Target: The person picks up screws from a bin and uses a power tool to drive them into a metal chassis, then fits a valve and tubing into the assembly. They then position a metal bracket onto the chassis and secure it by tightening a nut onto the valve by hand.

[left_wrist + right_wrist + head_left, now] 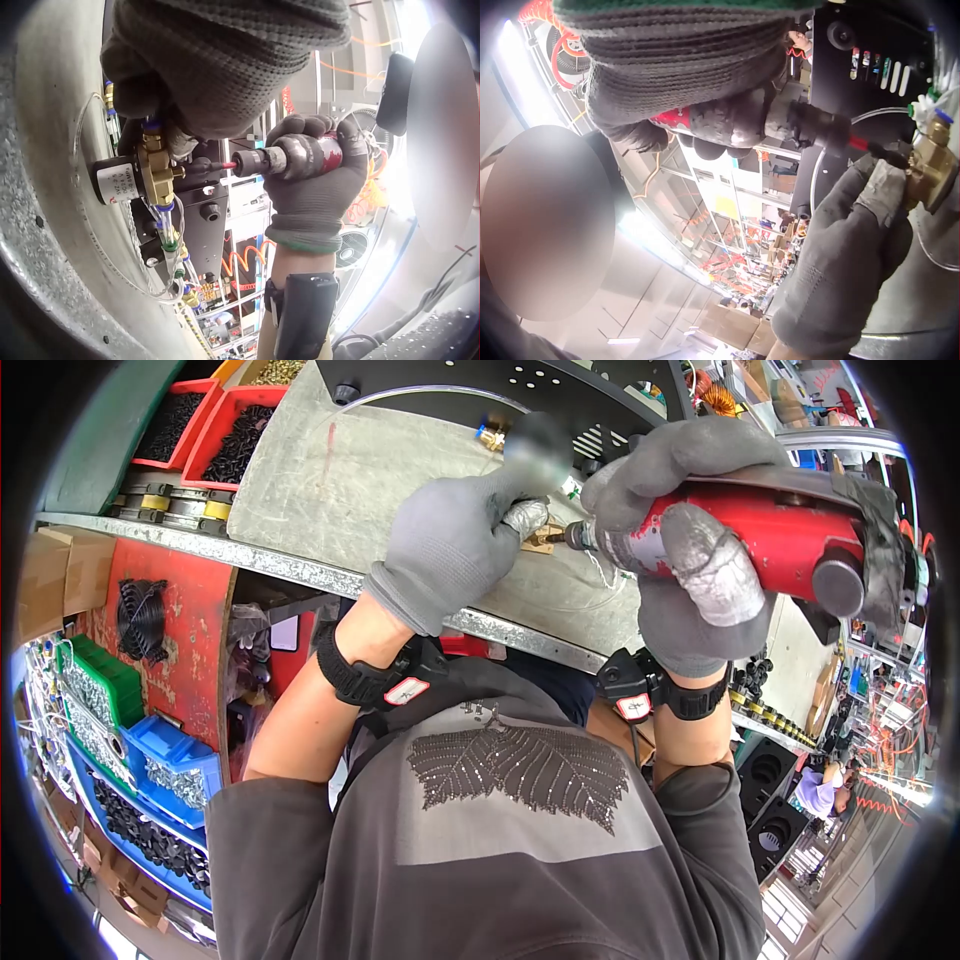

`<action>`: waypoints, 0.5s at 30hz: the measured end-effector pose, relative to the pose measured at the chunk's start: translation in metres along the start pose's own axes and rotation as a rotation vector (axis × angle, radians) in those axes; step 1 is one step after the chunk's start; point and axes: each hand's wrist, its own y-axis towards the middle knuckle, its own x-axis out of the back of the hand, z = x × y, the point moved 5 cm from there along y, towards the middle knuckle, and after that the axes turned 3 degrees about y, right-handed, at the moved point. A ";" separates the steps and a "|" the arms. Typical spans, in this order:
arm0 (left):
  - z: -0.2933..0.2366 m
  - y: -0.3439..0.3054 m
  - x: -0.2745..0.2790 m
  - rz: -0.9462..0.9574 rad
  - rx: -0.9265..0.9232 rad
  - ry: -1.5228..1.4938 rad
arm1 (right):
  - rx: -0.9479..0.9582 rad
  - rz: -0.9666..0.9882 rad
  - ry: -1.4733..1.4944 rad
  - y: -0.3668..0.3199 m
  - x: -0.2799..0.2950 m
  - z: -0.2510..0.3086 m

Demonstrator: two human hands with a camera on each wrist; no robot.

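Note:
Both hands wear grey gloves with silver tape on the thumbs. My left hand pinches a brass valve fitting above the metal worktop. The fitting carries a black coil with a white label and blue-collared ports. A red power screwdriver lies across my right hand, whose fingers and thumb wrap its body. In the left wrist view, its red-and-black bit points at a small brass stud on the fitting, right by my left fingertips. Clear thin tubing loops beside the fitting.
A black perforated metal panel stands at the back of the worktop. Red bins of black screws sit at the left. Lower left, green and blue bins hold small metal parts. The worktop's front edge runs before the body.

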 end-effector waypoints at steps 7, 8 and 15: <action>0.000 -0.005 0.036 -0.321 0.015 -0.298 | 0.137 -0.025 0.098 0.004 0.007 0.021; -0.014 -0.010 0.046 -0.289 0.189 -0.535 | 0.166 -0.018 0.053 0.004 0.011 0.027; -0.027 -0.025 0.023 0.153 0.491 -0.951 | 0.309 0.090 0.151 0.003 0.026 0.044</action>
